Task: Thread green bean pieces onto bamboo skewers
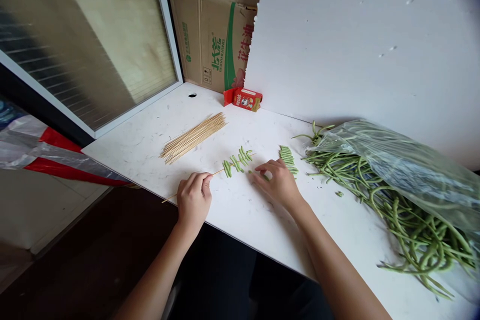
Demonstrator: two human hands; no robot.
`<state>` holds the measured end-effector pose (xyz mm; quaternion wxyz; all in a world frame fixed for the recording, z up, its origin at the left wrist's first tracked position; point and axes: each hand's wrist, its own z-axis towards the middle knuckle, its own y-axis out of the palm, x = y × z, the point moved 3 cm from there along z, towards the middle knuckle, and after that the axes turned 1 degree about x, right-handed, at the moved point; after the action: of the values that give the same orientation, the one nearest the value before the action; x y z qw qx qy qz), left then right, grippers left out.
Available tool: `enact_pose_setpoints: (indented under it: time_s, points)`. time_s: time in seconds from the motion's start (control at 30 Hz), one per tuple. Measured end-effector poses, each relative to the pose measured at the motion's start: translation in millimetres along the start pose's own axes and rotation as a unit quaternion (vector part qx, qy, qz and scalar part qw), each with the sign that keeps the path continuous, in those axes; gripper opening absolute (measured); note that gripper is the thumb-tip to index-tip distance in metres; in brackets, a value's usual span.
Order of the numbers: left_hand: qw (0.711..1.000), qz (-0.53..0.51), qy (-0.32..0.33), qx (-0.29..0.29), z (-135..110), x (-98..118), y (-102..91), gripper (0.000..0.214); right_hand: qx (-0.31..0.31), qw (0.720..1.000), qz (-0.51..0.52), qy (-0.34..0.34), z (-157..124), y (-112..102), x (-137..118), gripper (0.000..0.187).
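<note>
My left hand [195, 197] is closed around a thin bamboo skewer [218, 172], whose blunt end sticks out past the table edge. Several short green bean pieces [236, 164] are threaded crosswise along the skewer toward its tip. My right hand [279, 181] is just right of the tip, thumb and fingers pinched on a short piece of green bean [266, 177], mostly hidden by the fingers. Beyond that hand lies a neat row of cut bean pieces [287, 156], its near end partly covered by the hand.
A bundle of bamboo skewers [194, 137] lies on the white table [240, 220]. Long green beans [397, 215] spill from a clear plastic bag [386, 150] at right. Behind are a small red box [247, 99], a cardboard carton [212, 40] and a white board [356, 35]. A framed glass panel [112, 35] stands left.
</note>
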<state>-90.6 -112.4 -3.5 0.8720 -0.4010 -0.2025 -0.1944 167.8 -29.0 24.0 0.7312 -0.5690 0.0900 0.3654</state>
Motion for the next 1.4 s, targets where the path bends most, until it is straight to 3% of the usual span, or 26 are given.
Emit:
enact_pose_setpoints:
  time_s: [0.2, 0.37, 0.43, 0.57, 0.73, 0.9, 1.4]
  points:
    - [1.000, -0.003, -0.001, -0.001, -1.0, -0.3, 1.4, 0.019, -0.009, 0.999, -0.012, -0.036, -3.6, 12.6, -2.3, 0.017]
    - [1.000, -0.011, 0.004, 0.008, 0.3, 0.7, 1.0, 0.018, 0.021, 0.997, 0.072, 0.021, 0.3, 1.8, 1.3, 0.022]
    - [1.000, -0.019, 0.012, 0.010, 0.4, 1.2, 0.9, 0.018, 0.033, 0.984, 0.145, 0.094, 2.5, -2.2, 5.9, 0.030]
    - [0.999, -0.031, 0.012, 0.015, -0.1, 0.6, 0.3, 0.019, 0.041, 0.927, 0.317, 0.197, 5.7, -1.2, 12.2, 0.044]
    - [0.999, -0.038, 0.020, 0.010, -0.7, 0.4, 0.4, 0.021, 0.026, 0.885, 0.411, 0.216, 7.4, 1.3, 11.1, 0.047]
    - [0.999, -0.038, 0.022, 0.007, -1.2, 0.9, 0.1, 0.020, -0.017, 0.865, 0.453, 0.216, 5.9, 1.9, 5.7, 0.041]
    - [0.998, -0.039, 0.043, 0.004, -1.3, 0.5, 0.3, 0.015, -0.001, 0.817, 0.514, 0.261, 2.9, 9.0, 11.6, 0.032]
